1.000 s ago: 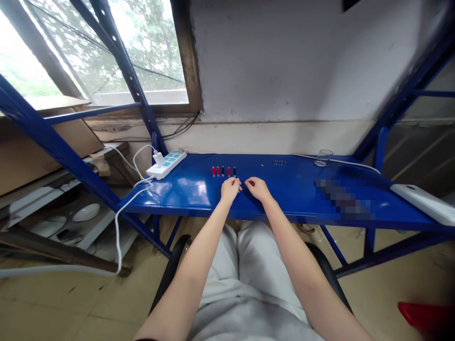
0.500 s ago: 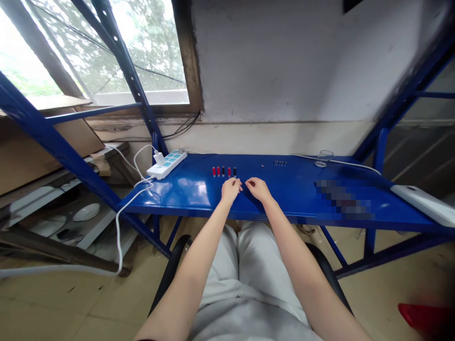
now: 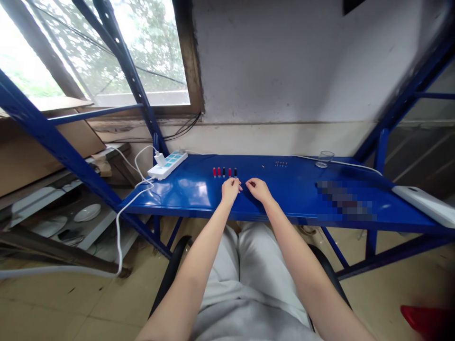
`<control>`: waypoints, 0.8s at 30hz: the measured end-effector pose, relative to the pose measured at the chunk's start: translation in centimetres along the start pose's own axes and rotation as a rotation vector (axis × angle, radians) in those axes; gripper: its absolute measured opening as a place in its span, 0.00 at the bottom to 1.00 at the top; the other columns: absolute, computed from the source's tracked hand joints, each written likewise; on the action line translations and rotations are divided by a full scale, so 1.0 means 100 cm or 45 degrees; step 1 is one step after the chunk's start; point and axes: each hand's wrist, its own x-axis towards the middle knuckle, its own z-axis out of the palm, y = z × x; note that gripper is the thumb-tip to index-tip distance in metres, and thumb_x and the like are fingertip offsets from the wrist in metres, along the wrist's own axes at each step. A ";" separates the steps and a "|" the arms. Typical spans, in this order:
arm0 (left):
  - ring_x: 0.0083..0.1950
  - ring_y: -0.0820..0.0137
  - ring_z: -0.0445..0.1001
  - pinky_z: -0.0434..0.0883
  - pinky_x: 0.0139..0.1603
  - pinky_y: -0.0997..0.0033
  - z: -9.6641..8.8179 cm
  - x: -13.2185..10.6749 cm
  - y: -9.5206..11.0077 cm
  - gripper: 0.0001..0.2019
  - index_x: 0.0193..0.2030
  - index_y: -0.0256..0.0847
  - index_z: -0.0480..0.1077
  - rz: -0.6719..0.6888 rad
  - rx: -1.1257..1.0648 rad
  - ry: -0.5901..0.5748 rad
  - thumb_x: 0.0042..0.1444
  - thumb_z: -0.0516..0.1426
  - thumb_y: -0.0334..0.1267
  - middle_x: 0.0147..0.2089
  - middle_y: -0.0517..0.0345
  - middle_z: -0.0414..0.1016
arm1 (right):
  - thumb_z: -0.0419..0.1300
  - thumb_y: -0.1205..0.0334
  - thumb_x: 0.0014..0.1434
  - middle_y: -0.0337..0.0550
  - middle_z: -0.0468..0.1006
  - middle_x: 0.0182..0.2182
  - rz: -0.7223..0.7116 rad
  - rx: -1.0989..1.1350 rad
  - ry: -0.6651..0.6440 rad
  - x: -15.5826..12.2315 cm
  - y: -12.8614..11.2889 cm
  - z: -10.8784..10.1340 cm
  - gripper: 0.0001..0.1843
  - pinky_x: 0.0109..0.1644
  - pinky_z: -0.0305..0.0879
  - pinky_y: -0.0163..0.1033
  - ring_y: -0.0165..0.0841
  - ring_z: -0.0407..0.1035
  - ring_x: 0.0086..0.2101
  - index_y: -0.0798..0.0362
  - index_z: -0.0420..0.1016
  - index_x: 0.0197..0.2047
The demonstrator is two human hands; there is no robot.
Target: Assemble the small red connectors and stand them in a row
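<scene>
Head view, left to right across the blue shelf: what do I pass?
From the left: white power strip, row of red and black plugs, small dark pins, clear glass, white device.

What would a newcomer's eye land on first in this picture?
The glossy blue metal shelf stands out first, with the left hand and right hand close together near its front edge. Just behind them stands a row of red and black pieces, and a white power strip lies at its left end.
</scene>
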 end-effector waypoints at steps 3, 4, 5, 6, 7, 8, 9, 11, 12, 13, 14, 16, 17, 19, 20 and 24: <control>0.17 0.78 0.64 0.62 0.23 0.78 0.000 0.001 0.002 0.13 0.26 0.37 0.67 -0.057 -0.099 0.121 0.54 0.51 0.42 0.18 0.61 0.68 | 0.50 0.63 0.55 0.43 0.74 0.32 -0.012 -0.067 0.033 0.001 -0.004 0.000 0.11 0.38 0.61 0.34 0.31 0.67 0.32 0.52 0.74 0.33; 0.16 0.78 0.64 0.62 0.22 0.78 -0.001 0.002 0.003 0.13 0.26 0.37 0.67 -0.078 -0.131 0.164 0.54 0.50 0.42 0.18 0.61 0.68 | 0.50 0.63 0.55 0.43 0.74 0.32 -0.008 -0.079 0.039 0.002 -0.005 0.001 0.11 0.38 0.61 0.35 0.31 0.67 0.32 0.52 0.74 0.34; 0.16 0.79 0.63 0.61 0.21 0.78 -0.002 0.002 0.005 0.12 0.26 0.37 0.67 -0.097 -0.164 0.201 0.54 0.50 0.42 0.17 0.62 0.67 | 0.50 0.63 0.55 0.44 0.74 0.33 0.000 -0.084 0.042 0.005 -0.007 0.001 0.11 0.39 0.61 0.35 0.31 0.67 0.33 0.52 0.74 0.35; 0.16 0.79 0.63 0.61 0.20 0.79 -0.002 0.002 0.006 0.12 0.26 0.37 0.67 -0.112 -0.198 0.234 0.54 0.50 0.42 0.17 0.62 0.66 | 0.50 0.62 0.55 0.44 0.74 0.34 0.010 -0.083 0.040 0.008 -0.008 0.002 0.11 0.39 0.61 0.35 0.31 0.68 0.33 0.53 0.74 0.36; 0.16 0.79 0.63 0.60 0.20 0.79 -0.003 0.002 0.007 0.12 0.26 0.36 0.66 -0.122 -0.234 0.260 0.54 0.50 0.42 0.17 0.62 0.66 | 0.51 0.62 0.55 0.44 0.74 0.35 0.023 -0.083 0.031 0.011 -0.010 0.003 0.11 0.40 0.61 0.35 0.32 0.68 0.35 0.53 0.73 0.37; 0.16 0.79 0.63 0.60 0.20 0.80 -0.004 0.002 0.008 0.12 0.26 0.36 0.66 -0.131 -0.269 0.284 0.54 0.50 0.42 0.17 0.62 0.66 | 0.52 0.62 0.55 0.45 0.74 0.36 0.039 -0.087 0.019 0.015 -0.011 0.005 0.11 0.41 0.62 0.36 0.32 0.68 0.36 0.53 0.73 0.38; 0.16 0.80 0.63 0.59 0.19 0.80 -0.005 0.001 0.009 0.12 0.26 0.36 0.65 -0.140 -0.300 0.304 0.54 0.50 0.42 0.17 0.62 0.65 | 0.53 0.61 0.54 0.45 0.74 0.36 0.056 -0.096 0.000 0.020 -0.012 0.007 0.11 0.42 0.61 0.37 0.33 0.68 0.37 0.54 0.73 0.39; 0.16 0.80 0.62 0.59 0.19 0.80 -0.006 0.001 0.010 0.12 0.26 0.36 0.65 -0.157 -0.348 0.338 0.54 0.50 0.41 0.18 0.62 0.65 | 0.54 0.60 0.54 0.46 0.74 0.39 0.096 -0.134 -0.039 0.029 -0.015 0.013 0.13 0.44 0.61 0.39 0.35 0.67 0.40 0.53 0.73 0.41; 0.16 0.80 0.62 0.58 0.18 0.80 -0.006 0.001 0.011 0.11 0.27 0.36 0.65 -0.164 -0.365 0.349 0.54 0.50 0.41 0.18 0.62 0.65 | 0.55 0.59 0.54 0.47 0.74 0.40 0.113 -0.159 -0.054 0.033 -0.016 0.016 0.13 0.45 0.60 0.41 0.36 0.67 0.42 0.53 0.72 0.42; 0.16 0.80 0.62 0.57 0.18 0.80 -0.006 0.001 0.011 0.11 0.27 0.36 0.64 -0.171 -0.378 0.356 0.54 0.49 0.42 0.18 0.62 0.65 | 0.55 0.58 0.54 0.47 0.74 0.41 0.128 -0.184 -0.065 0.037 -0.018 0.019 0.14 0.46 0.60 0.42 0.38 0.66 0.44 0.53 0.72 0.42; 0.16 0.80 0.62 0.57 0.18 0.80 -0.006 0.001 0.011 0.11 0.27 0.36 0.64 -0.178 -0.385 0.364 0.54 0.49 0.42 0.18 0.62 0.65 | 0.55 0.57 0.53 0.47 0.74 0.42 0.144 -0.205 -0.073 0.041 -0.019 0.022 0.14 0.46 0.59 0.44 0.39 0.65 0.45 0.52 0.73 0.42; 0.16 0.81 0.61 0.56 0.17 0.80 -0.007 0.001 0.010 0.12 0.27 0.36 0.64 -0.190 -0.395 0.374 0.54 0.49 0.43 0.18 0.62 0.64 | 0.56 0.54 0.52 0.47 0.73 0.43 0.175 -0.228 -0.080 0.047 -0.021 0.028 0.15 0.47 0.58 0.45 0.40 0.64 0.47 0.52 0.73 0.41; 0.16 0.81 0.61 0.56 0.17 0.80 -0.007 0.001 0.010 0.12 0.28 0.36 0.64 -0.193 -0.401 0.378 0.54 0.49 0.43 0.18 0.63 0.64 | 0.57 0.53 0.51 0.47 0.73 0.44 0.191 -0.232 -0.079 0.050 -0.022 0.031 0.16 0.47 0.58 0.46 0.41 0.64 0.47 0.52 0.73 0.41; 0.16 0.81 0.61 0.55 0.17 0.80 -0.007 0.001 0.011 0.12 0.28 0.36 0.64 -0.200 -0.423 0.385 0.54 0.49 0.43 0.18 0.63 0.64 | 0.58 0.52 0.50 0.47 0.73 0.44 0.207 -0.241 -0.074 0.055 -0.022 0.035 0.16 0.47 0.58 0.46 0.41 0.63 0.47 0.51 0.73 0.41; 0.16 0.81 0.61 0.55 0.17 0.80 -0.008 0.001 0.011 0.12 0.28 0.36 0.64 -0.201 -0.437 0.388 0.54 0.49 0.42 0.18 0.63 0.63 | 0.58 0.52 0.50 0.47 0.72 0.44 0.208 -0.247 -0.069 0.056 -0.022 0.037 0.16 0.47 0.58 0.46 0.41 0.63 0.47 0.51 0.73 0.41; 0.15 0.80 0.60 0.55 0.17 0.80 -0.009 -0.002 0.015 0.10 0.27 0.36 0.64 -0.212 -0.466 0.384 0.54 0.48 0.40 0.17 0.63 0.63 | 0.57 0.53 0.51 0.48 0.72 0.44 0.175 -0.284 -0.062 0.060 -0.021 0.043 0.14 0.46 0.59 0.44 0.40 0.64 0.46 0.51 0.74 0.38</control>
